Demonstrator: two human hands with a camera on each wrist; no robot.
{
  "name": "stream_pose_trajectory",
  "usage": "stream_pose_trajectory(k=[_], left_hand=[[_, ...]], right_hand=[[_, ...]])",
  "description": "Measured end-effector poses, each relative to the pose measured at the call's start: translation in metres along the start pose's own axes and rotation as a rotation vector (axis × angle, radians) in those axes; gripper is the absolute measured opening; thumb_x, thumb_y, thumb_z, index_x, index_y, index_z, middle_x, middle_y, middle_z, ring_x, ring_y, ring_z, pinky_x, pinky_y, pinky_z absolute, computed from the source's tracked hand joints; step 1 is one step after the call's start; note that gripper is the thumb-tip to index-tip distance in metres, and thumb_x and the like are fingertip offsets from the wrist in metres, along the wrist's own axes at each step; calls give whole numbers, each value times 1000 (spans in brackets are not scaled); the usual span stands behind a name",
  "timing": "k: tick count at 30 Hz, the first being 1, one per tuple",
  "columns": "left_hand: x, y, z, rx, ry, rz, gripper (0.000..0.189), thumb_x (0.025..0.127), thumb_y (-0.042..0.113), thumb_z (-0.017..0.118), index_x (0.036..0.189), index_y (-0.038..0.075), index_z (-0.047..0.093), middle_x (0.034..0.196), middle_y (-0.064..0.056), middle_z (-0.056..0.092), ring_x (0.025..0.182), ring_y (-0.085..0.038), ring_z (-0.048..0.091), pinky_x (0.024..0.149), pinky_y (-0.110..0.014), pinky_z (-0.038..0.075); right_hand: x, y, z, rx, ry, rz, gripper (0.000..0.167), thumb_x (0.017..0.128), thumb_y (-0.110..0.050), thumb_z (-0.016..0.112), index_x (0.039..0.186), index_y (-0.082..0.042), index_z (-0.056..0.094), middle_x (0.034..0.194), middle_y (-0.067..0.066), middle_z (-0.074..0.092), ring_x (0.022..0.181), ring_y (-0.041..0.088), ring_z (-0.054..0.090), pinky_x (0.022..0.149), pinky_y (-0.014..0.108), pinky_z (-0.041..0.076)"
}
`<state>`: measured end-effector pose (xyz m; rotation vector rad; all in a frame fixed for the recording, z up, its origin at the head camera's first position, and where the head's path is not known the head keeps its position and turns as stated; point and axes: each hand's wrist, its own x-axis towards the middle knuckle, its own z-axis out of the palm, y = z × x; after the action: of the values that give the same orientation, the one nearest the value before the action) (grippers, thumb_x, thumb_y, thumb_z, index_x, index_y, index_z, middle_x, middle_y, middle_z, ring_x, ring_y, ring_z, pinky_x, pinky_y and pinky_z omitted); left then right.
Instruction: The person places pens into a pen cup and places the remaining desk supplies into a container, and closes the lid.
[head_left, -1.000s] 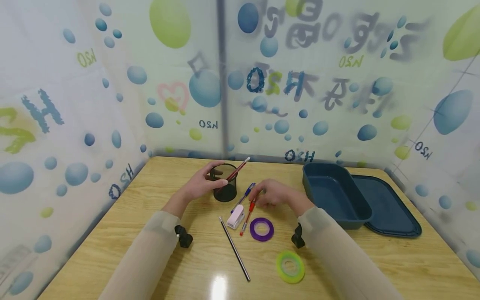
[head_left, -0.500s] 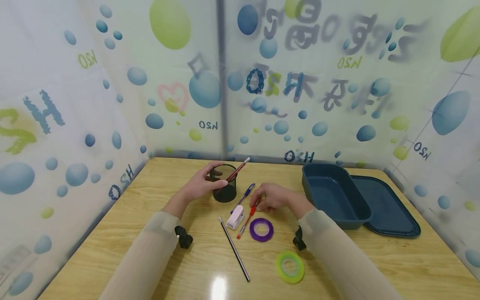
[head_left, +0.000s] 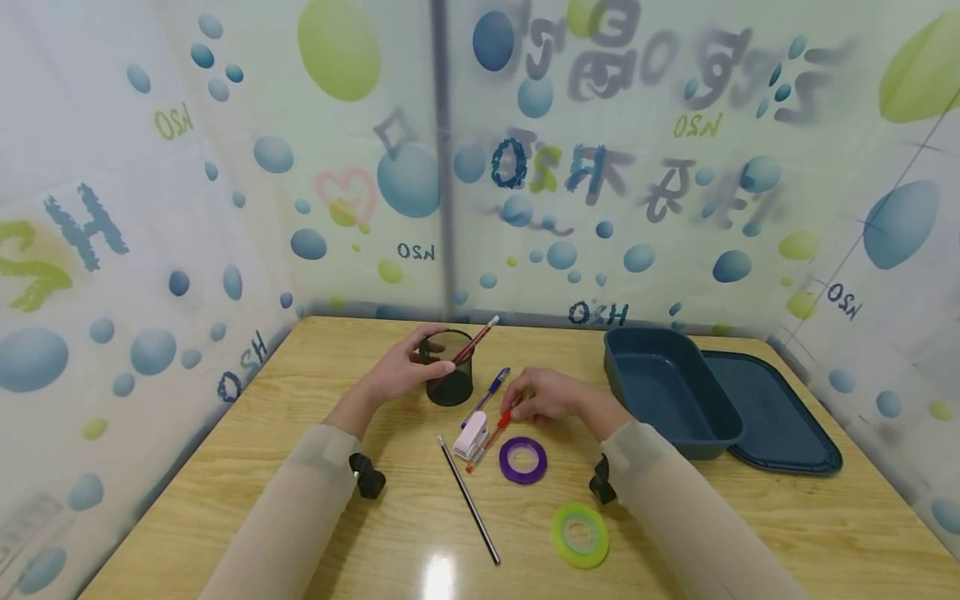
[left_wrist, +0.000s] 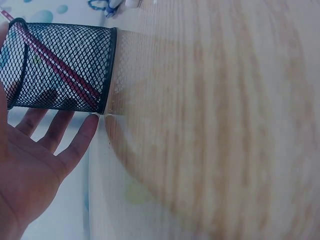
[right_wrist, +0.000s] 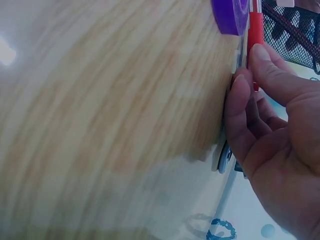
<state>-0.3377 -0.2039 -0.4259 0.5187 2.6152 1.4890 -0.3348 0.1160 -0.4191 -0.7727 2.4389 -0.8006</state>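
Observation:
At the upper middle of the table, my left hand (head_left: pixel 393 367) holds a black mesh pen cup (head_left: pixel 450 388), thumb at the near side and fingers round the far side. In the left wrist view, fingertips touch the mesh wall, and a dark red pencil (left_wrist: pixel 65 70) leans inside. My right hand (head_left: pixel 551 394) pinches a red pen (head_left: pixel 488 443) at one end between thumb and fingers, low over the table. The pen's other end points toward me, beside a pale pink stapler-like thing (head_left: pixel 471 436). In the right wrist view, the thumb presses on the pen's red part (right_wrist: pixel 255 30).
Between the hands lies a blue pen (head_left: pixel 491 388). Nearer are a purple tape roll (head_left: pixel 506 472), a dark pencil with a white end (head_left: pixel 468 502) and a yellow-green tape roll (head_left: pixel 581 558). A dark blue tub (head_left: pixel 675 446) and a flat lid (head_left: pixel 795 417) stand at the right.
The right hand has taken hold of the red pen. The pen's near end has swung left, toward the pink thing. The left hand and the cup stay in place.

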Motion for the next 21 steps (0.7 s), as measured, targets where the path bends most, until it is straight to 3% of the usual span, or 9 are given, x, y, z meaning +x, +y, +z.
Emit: stream_pose_trajectory(k=[12,21], left_hand=[[-1,1,0,14,0,-4,79,102,44,79,169,31,40,158,-20,55,127,-41,64,100,-50,58],[-1,2,0,14,3,-4,77,103,42,78,169,31,40,156,-19,56,125,-40,65,99,-48,58]], right_hand=[[-17,1,-13,102,19,-70,14,109,-11,67,118,-14,77,106,6,74,83,19,67,82,33,62],[-39,-9,-24,200,46,-89,16,111,-14,66,124,-8,72,115,11,72,90,20,70,87,37,64]])
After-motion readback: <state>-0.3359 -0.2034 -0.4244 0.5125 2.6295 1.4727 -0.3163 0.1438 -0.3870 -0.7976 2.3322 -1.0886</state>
